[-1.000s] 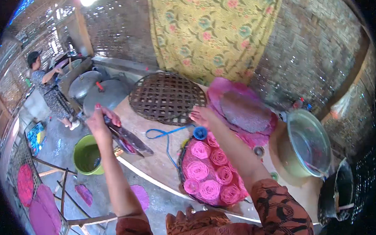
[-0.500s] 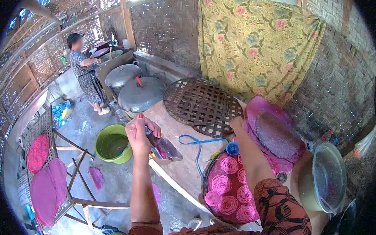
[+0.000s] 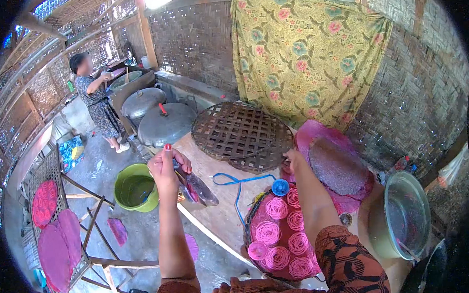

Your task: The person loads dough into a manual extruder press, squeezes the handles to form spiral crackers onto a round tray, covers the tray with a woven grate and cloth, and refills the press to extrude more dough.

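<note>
My left hand is closed, thumb up, around the top of a dark, shiny flat piece with pink on it. At the right edge of the dark woven lattice trays, my right hand has its fingers curled on the rim. A round tray of pink noodle-like coils lies on the table below my right forearm. Beside it are a blue round cap and a blue strap.
A person stands at the far left by large lidded pots. A green bucket and a wooden frame are on the floor. Pink sheets and a large basin lie to the right.
The lattice trays have shifted, the lower one now more tucked under the upper. The view has swung right, then slightly back. My left hand keeps its hold on the dark piece.
</note>
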